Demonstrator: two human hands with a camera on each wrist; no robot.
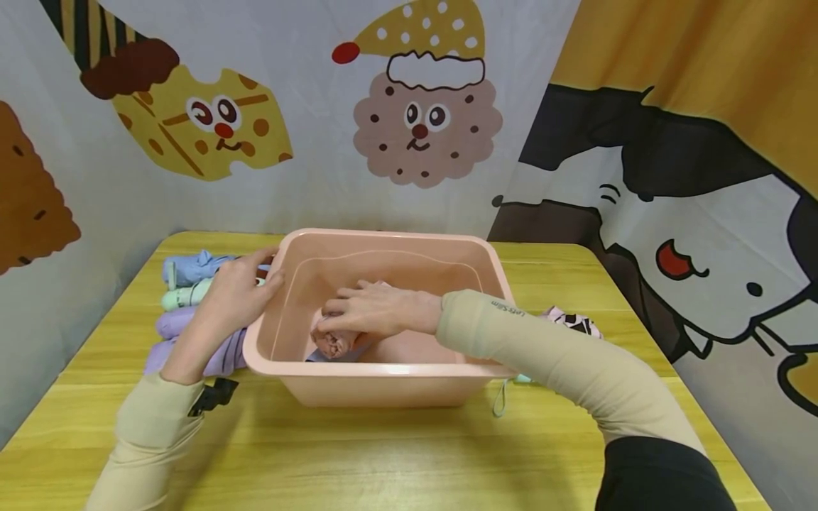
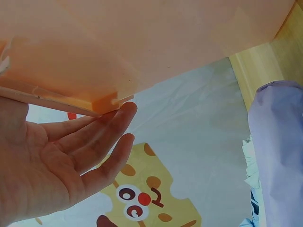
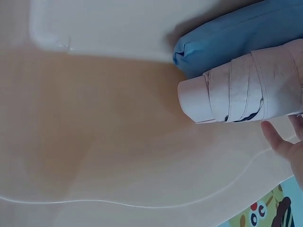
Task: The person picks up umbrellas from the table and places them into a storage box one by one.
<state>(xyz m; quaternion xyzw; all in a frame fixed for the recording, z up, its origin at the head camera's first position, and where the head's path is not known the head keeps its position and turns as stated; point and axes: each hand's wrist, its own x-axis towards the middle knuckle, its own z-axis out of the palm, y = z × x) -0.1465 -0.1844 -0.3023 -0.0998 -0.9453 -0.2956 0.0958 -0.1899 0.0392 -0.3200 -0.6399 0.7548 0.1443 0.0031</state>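
A pink plastic basin (image 1: 377, 387) stands on the table. Inside it my right hand (image 1: 377, 309) holds a rolled pink umbrella (image 3: 236, 92) from above, low over the basin floor. A rolled blue umbrella (image 3: 222, 40) lies on the floor right beside the pink one; in the head view little of it shows. My left hand (image 1: 239, 291) rests at the basin's left rim. In the left wrist view its fingers (image 2: 90, 146) stretch out loosely below the rim, some tips touching it, and the thumb is hidden.
Left of the basin several folded umbrellas lie in a stack of rows: blue (image 1: 194, 268), mint green (image 1: 185, 294) and purple (image 1: 172, 323). At right, partly behind my arm, are a patterned cloth item (image 1: 575, 321) and a mint strap (image 1: 500, 399). A printed curtain (image 1: 434, 206) hangs behind the table.
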